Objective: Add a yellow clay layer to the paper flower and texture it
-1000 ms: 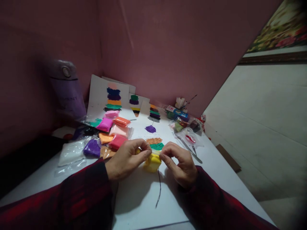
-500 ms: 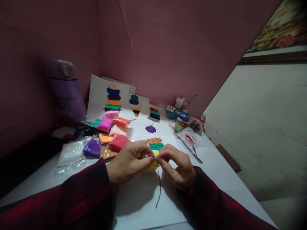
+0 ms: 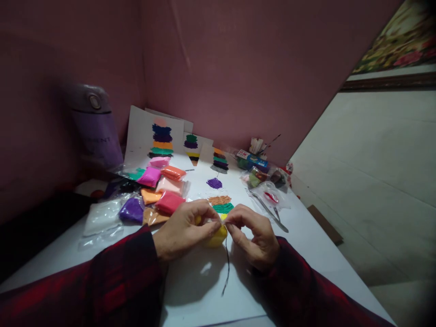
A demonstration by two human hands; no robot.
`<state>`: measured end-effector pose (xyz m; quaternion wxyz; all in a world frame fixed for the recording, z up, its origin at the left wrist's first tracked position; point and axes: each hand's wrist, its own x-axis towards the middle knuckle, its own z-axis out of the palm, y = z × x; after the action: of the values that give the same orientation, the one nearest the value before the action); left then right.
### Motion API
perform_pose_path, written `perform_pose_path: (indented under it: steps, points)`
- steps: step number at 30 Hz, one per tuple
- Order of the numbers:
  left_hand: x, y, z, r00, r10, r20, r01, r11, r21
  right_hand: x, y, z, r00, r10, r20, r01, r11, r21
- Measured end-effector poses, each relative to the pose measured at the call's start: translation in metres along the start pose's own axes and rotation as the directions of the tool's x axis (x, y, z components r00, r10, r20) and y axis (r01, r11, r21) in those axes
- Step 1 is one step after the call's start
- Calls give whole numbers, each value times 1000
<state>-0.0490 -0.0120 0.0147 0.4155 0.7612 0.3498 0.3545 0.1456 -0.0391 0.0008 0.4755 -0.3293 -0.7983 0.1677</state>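
While your left hand (image 3: 184, 229) and right hand (image 3: 254, 234) pinch the clear packet of yellow clay (image 3: 215, 236) low over the counter (image 3: 306, 236), its wrapper looks unopened; three colour patches (image 3: 218, 197) lie finished beyond.

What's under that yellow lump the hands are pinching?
The yellow lump rests on the white sheet, beside a black line. The left hand and right hand cover its top and whatever lies directly beneath.
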Motion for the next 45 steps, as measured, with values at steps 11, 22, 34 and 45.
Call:
perform_pose_path:
  steps: [11,22,34,45]
  points:
    - [-3,4,1,998,51,-39,-51,999,8,-1,1,-1,1000,15,0,-15,1000,7]
    - [-2,5,1,1000,24,-6,-25,998,-61,1,0,-3,998,52,-24,-50,996,71]
    - [-1,2,-2,1000,-21,-20,19,993,-119,5,-3,-3,997,25,-67,-19,996,82]
    - [-1,2,-5,998,4,-68,-16,985,-173,6,-3,-5,990,127,-62,-120,987,111]
